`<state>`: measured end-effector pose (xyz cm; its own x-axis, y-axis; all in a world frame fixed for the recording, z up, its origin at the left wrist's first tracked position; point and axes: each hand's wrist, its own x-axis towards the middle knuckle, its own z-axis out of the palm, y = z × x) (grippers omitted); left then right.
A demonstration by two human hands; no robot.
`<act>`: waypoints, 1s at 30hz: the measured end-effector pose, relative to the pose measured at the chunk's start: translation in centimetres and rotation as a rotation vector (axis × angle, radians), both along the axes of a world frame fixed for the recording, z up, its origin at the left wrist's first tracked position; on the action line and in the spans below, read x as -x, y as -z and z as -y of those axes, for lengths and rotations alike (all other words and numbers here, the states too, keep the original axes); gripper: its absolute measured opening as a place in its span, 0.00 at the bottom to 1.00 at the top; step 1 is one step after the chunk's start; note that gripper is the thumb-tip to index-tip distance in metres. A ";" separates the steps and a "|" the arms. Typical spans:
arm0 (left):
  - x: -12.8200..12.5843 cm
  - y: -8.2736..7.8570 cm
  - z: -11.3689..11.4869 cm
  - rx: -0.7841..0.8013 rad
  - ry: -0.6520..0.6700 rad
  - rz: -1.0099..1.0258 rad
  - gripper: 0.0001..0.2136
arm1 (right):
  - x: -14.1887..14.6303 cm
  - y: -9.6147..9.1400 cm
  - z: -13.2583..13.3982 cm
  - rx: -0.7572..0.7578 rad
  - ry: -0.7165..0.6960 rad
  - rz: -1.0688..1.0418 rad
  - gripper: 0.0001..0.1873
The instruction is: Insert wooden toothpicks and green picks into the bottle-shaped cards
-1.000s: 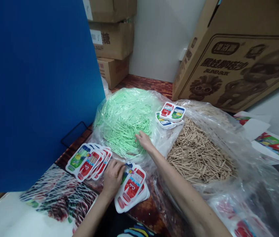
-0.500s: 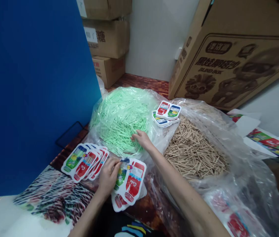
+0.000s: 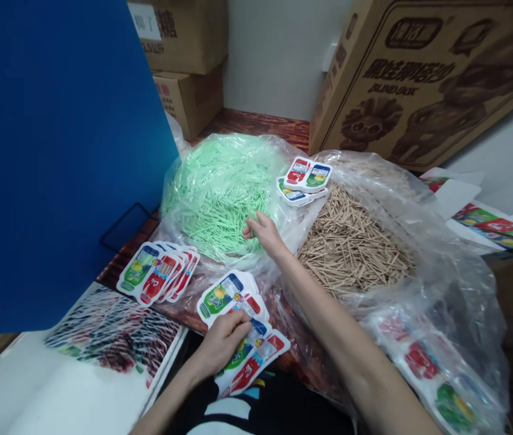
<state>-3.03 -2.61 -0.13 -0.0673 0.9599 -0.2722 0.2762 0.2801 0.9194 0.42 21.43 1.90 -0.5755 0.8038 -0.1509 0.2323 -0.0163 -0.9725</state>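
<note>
My left hand is closed on the top edge of a printed pouch with green lemon and red cola pictures, tilted close to my body. Just behind it, another such pouch lies on the table with more beneath it. My right hand is over the front right part of a heap of thin light-green sticks in a clear plastic bag. Its thumb and fingers are pinched together; what they hold is too small to make out. A fanned stack of pouches lies left of my left hand.
Right of the green heap is an open bag of brown sticks. A few pouches rest between the bags. Wrapped pouches lie at the lower right. A blue panel stands left; a large carton stands behind.
My left hand has drawn one pouch toward my body, away from the others, and tilted it. My right hand stays at the green sticks, fingers more closed. The view has tipped downward.
</note>
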 end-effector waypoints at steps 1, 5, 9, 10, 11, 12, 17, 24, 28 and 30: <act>-0.1 -0.1 0.1 -0.024 0.008 -0.045 0.11 | -0.7 -0.5 0.8 0.003 0.000 -0.046 0.10; -0.9 -0.3 0.5 -0.123 0.119 -0.288 0.10 | -4.9 -1.3 5.4 -0.025 0.013 -0.187 0.11; -1.9 0.1 1.1 -0.171 0.247 -0.570 0.10 | -9.1 0.6 10.1 -0.118 0.116 -0.076 0.07; -2.1 0.2 1.2 -0.177 0.258 -0.600 0.10 | -9.8 1.2 11.0 -0.134 0.137 -0.059 0.08; -2.2 0.3 1.2 -0.183 0.264 -0.612 0.10 | -10.5 1.8 11.8 -0.143 0.155 -0.058 0.08; -2.2 0.4 1.1 -0.190 0.266 -0.617 0.10 | -11.0 2.3 12.5 -0.149 0.173 -0.063 0.08; -1.7 0.7 0.1 -0.241 0.188 -0.608 0.10 | -12.0 4.2 14.2 -0.098 0.232 -0.098 0.10; 0.4 0.3 -0.4 -0.108 0.038 -0.238 0.11 | -12.2 5.6 14.2 -0.051 0.231 -0.135 0.10; 2.5 -0.3 -0.6 -0.037 -0.316 0.147 0.11 | -12.3 5.4 14.3 -0.106 0.195 -0.139 0.09; 3.4 -0.6 -0.9 -0.013 -0.517 0.332 0.12 | -12.3 5.4 14.5 -0.158 0.178 -0.107 0.08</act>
<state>-6.44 -1.67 0.45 -0.4384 0.8291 -0.3470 -0.1943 0.2896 0.9372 12.75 6.97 -3.45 -0.4288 0.9025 0.0392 0.1346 0.1067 -0.9851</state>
